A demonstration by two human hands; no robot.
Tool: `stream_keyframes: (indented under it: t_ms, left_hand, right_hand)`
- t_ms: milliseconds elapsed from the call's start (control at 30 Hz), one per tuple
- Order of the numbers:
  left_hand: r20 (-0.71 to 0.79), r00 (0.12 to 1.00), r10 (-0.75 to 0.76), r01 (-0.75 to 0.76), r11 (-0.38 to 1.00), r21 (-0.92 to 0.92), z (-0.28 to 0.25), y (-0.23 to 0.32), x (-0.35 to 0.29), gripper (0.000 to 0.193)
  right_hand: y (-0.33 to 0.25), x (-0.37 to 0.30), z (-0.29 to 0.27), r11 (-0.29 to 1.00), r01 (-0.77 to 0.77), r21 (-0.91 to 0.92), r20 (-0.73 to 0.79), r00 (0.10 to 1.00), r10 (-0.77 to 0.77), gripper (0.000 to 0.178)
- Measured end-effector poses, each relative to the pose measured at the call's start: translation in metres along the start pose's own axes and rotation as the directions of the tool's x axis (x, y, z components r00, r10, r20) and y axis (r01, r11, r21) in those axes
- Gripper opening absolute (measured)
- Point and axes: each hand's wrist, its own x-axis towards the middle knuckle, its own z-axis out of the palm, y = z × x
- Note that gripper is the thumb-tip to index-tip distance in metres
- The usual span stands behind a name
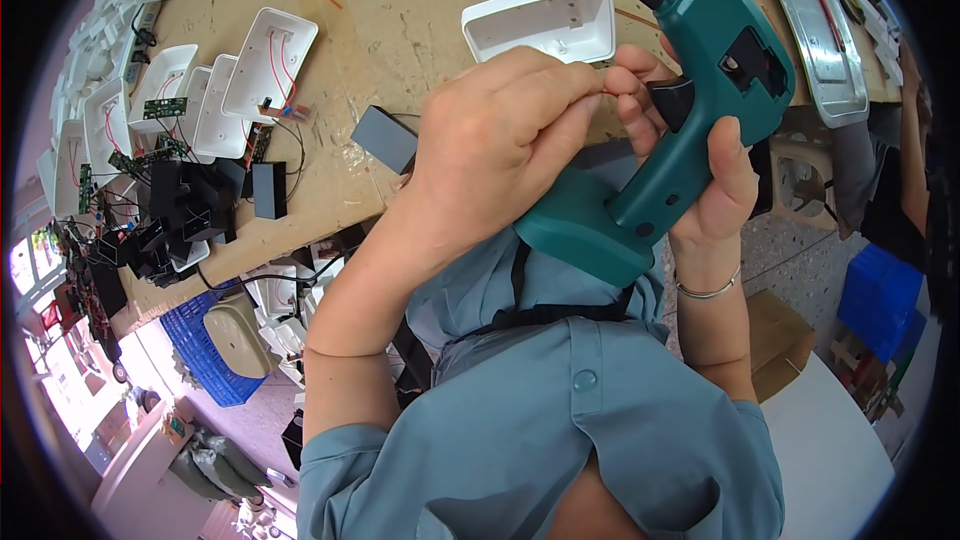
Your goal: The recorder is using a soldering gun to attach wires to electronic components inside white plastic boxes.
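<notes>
A dark green pistol-grip power tool (740, 15) with a black trigger lies tilted across my right hand (715, 185). That hand's thumb is on one side of the handle, and its fingers come round near the trigger. My left hand (505, 135) is closed in a pinch, its fingertips meeting those of my right hand beside the trigger. A tiny bit of red shows between the fingertips; what it belongs to is hidden. Just beyond my hands stands an open white plastic housing (540, 20). A small dark grey box (385, 140) lies left of my left hand.
White housings with red wires (270, 65), green circuit boards (165, 108) and a heap of black parts (190, 200) crowd the table's left. At the right lies a shiny metal tray (815, 30). A blue basket (210, 350) stands below the table, and another person's arm (912, 140) shows far right.
</notes>
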Motion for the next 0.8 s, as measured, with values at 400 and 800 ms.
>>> stream_keyframes:
  t_ms: [400,800]
  left_hand:
    - [-0.16,0.936,0.312,-0.142,0.755,0.641,0.005,-0.022,0.012,0.01]
    - [-0.063,0.983,0.172,-0.077,0.702,0.708,0.012,-0.017,0.023,0.007]
  right_hand:
    - [-0.04,-0.057,-0.015,0.963,0.103,-0.25,-0.142,0.98,-0.141,0.077]
    - [-0.042,-0.098,0.004,0.825,-0.143,-0.547,-0.41,0.905,-0.115,0.076]
